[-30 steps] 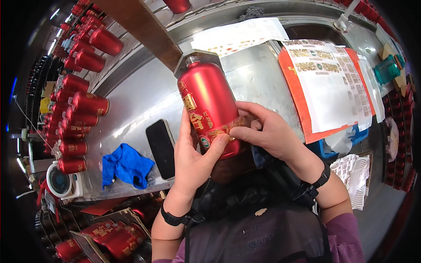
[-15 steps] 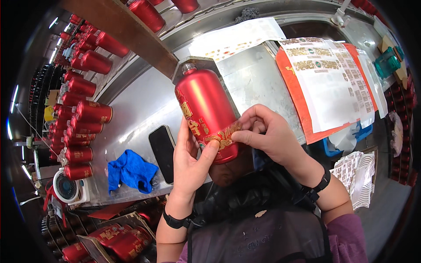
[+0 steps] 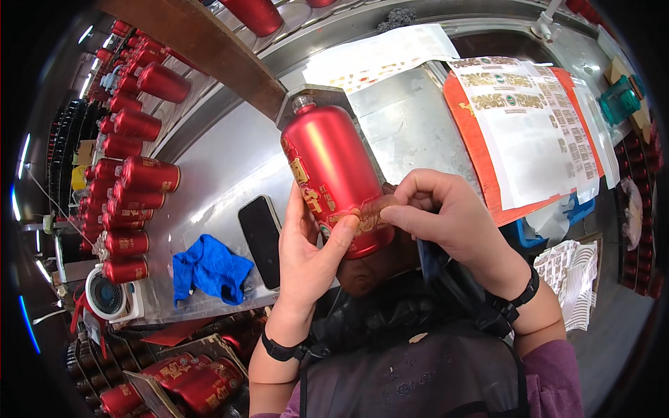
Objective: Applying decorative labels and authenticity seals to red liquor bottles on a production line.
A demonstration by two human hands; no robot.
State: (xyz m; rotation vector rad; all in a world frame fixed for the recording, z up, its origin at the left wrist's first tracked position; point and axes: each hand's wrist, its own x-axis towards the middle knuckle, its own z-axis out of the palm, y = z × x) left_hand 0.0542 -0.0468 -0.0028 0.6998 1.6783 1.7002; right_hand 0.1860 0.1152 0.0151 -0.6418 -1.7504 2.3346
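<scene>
A glossy red bottle (image 3: 324, 160) with gold lettering leans on its side against a dark angular rest (image 3: 313, 94), its clear neck pointing away from me. My left hand (image 3: 310, 268) wraps the lower left side of the bottle, with the thumb pressing on a gold-patterned transfer film (image 3: 366, 214) near the base. The free right end of that film is pinched between thumb and fingers of my right hand (image 3: 456, 219), just off the bottle's right side. Part of the film's tip is hidden by those fingers.
Left of my hands lie a black phone (image 3: 258, 240) and a blue cloth (image 3: 211, 269) on the metal table. Printed decal sheets (image 3: 516, 132) rest on a red board (image 3: 463, 132) at right. Several red bottles (image 3: 150, 177) and a small fan (image 3: 106, 292) stand left; a brown beam (image 3: 202, 49) crosses above.
My right hand has shifted slightly right, drawing the film's free end out from the bottle. My left thumb has moved a little right. Red bottles at the top have moved right.
</scene>
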